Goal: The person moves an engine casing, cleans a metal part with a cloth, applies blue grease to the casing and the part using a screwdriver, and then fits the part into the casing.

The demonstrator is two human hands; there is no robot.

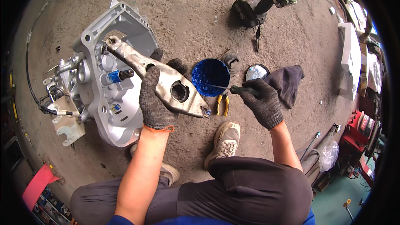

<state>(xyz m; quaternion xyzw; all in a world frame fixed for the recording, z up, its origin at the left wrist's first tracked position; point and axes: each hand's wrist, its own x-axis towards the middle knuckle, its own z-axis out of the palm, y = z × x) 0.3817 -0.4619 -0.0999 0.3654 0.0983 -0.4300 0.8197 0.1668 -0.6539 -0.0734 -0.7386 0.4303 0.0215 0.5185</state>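
My left hand (156, 100), in a dark knit glove, grips a metal clutch release fork (168, 84) with a round opening; some blue grease shows at its lower right end. In my gloved right hand (262, 101) is a screwdriver (239, 90), its shaft reaching into an open tub of blue grease (210, 76). A silver gearbox housing (90, 78) stands at the left, its splined shaft (120, 75) coated partly in blue. The fork overlaps the housing's edge in this view. Pliers with yellow handles (222, 104) lie just below the tub.
Beyond the tub stands a black cordless power tool (259, 4). A dark cloth (289, 81), a round lid (257, 72) and a small dark part (231, 61) lie near the tub. A black cable (29, 78) curves left of the housing. White foam (348, 62) is at the right.
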